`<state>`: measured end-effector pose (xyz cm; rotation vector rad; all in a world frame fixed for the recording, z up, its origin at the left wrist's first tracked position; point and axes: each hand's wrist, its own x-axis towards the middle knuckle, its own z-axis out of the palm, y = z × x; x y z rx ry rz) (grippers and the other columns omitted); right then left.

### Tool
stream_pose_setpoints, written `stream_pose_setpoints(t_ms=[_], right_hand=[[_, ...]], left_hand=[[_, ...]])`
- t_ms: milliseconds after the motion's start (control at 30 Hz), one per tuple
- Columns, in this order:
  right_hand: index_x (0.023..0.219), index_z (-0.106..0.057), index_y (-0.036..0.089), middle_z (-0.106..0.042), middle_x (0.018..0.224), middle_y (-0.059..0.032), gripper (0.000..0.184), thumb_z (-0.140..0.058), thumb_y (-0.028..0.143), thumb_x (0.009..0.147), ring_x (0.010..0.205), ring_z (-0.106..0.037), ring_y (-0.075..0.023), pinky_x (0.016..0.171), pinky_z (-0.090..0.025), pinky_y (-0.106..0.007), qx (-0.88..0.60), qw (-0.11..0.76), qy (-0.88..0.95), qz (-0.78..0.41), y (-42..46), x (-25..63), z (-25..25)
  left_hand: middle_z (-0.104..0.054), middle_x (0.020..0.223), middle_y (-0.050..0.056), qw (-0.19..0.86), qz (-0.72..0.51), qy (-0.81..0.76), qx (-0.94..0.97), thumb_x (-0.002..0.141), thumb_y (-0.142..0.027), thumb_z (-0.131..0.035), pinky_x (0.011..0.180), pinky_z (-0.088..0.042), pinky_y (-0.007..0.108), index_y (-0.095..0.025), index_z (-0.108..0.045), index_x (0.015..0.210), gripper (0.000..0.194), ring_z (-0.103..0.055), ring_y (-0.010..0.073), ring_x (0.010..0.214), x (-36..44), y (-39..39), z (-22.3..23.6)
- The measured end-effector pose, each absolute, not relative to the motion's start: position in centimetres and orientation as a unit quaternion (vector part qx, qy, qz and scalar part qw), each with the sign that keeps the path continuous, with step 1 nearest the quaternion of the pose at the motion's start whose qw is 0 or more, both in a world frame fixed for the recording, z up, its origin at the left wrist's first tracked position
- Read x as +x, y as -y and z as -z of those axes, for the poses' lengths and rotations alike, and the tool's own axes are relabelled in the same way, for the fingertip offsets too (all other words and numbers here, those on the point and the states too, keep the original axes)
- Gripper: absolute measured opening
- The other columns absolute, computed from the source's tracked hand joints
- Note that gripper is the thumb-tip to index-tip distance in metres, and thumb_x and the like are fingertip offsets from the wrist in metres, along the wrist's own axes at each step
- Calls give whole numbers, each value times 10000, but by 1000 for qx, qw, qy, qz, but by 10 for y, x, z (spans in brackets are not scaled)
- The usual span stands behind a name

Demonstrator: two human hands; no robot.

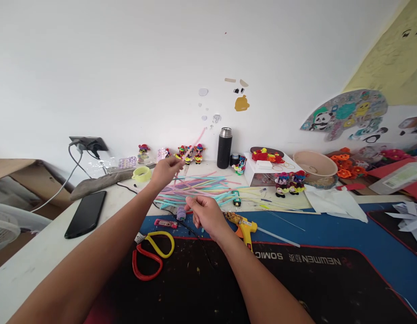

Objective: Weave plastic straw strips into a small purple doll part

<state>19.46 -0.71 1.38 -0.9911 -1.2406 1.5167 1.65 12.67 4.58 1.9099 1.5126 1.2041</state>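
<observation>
My left hand (168,173) is closed around a pink pipe cleaner (196,141), whose free end points up and to the right. Below it, a loose heap of pastel pipe cleaners (201,185) in pink, purple, blue and yellow spreads over the table. My right hand (206,216) is held in a loose pinch just in front of the heap; whatever it grips, if anything, I cannot make out. Close to its fingertips stands a small purple coil (181,213). Scissors (152,254) with one red and one yellow handle lie on the black mat.
A yellow glue gun (244,227) lies right of my right hand. Behind the heap stand a black thermos (224,148) and several small colourful dolls (190,154). A phone (86,214) lies at the left, a pink bowl (315,163) at the back right. A black cable (195,231) crosses the mat's edge.
</observation>
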Motion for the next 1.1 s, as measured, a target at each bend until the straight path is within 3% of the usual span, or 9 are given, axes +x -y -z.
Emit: stream_pose_setpoints(t_ms=[100, 200, 333, 500, 767, 867, 933, 1033, 1100], right_hand=[[688, -633, 187, -422, 370, 90, 444, -673, 580, 891, 319, -416, -89, 386, -327, -214, -398, 460, 498, -618, 7, 194, -12], [742, -653, 177, -512, 416, 65, 422, -648, 559, 920, 321, -453, -87, 378, -320, -204, -405, 450, 497, -622, 6, 194, -11], [924, -688, 166, -685, 608, 5, 313, -623, 471, 952, 368, -572, -107, 353, -296, -195, -407, 442, 483, -637, 6, 194, -9], [1158, -678, 175, -775, 906, -62, 275, -667, 331, 932, 477, -686, -127, 344, -299, -177, -402, 442, 474, -647, 5, 194, -6], [1182, -694, 161, -788, 1037, -113, 258, -633, 247, 946, 474, -708, -132, 318, -294, -175, -396, 417, 471, -669, 6, 193, -7], [1118, -723, 153, -796, 974, -106, 269, -677, 343, 933, 447, -688, -129, 321, -291, -182, -401, 421, 475, -661, 7, 193, -10], [1074, -734, 143, -784, 813, -78, 338, -679, 442, 927, 427, -669, -134, 329, -291, -186, -402, 430, 481, -649, 7, 195, -12], [1028, -745, 140, -675, 543, -1, 466, -645, 581, 913, 367, -603, -132, 335, -288, -194, -410, 453, 485, -625, 7, 197, -13], [1023, -750, 142, -618, 473, 27, 506, -627, 619, 908, 339, -561, -127, 337, -286, -199, -417, 467, 483, -612, 6, 198, -13]], left_hand=[[-699, 675, 57, 253, -527, -527, 617, 830, -506, -658, 558, -463, 275, -169, -713, 776, 345, -608, 171, 582, 6, -134, -58], [-714, 755, 62, 270, -597, -514, 554, 860, -487, -604, 579, -504, 267, -166, -691, 877, 334, -638, 155, 605, -4, -137, -70], [-718, 800, 38, 267, -734, -434, 449, 796, -398, -748, 624, -514, 230, -175, -713, 879, 240, -682, 139, 694, -15, -128, -87], [-720, 795, 32, 267, -745, -386, 474, 829, -397, -782, 658, -529, 244, -186, -734, 886, 224, -710, 162, 749, -15, -100, -101], [-707, 794, 37, 483, -665, -388, 418, 744, -383, -868, 617, -526, 238, -166, -742, 861, 277, -679, 159, 732, 2, -55, -70], [-700, 773, 32, 557, -624, -393, 383, 724, -359, -885, 625, -534, 241, -153, -752, 887, 294, -659, 146, 700, 7, -46, -55], [-680, 721, 19, 585, -607, -386, 375, 735, -364, -879, 613, -515, 235, -150, -756, 907, 301, -629, 132, 657, 10, -42, -46], [-672, 684, 11, 589, -596, -392, 381, 734, -385, -881, 601, -479, 231, -152, -755, 899, 313, -594, 123, 623, 14, -38, -35], [-672, 691, 10, 588, -581, -393, 403, 749, -408, -874, 605, -460, 233, -154, -756, 894, 316, -581, 121, 627, 16, -34, -30]])
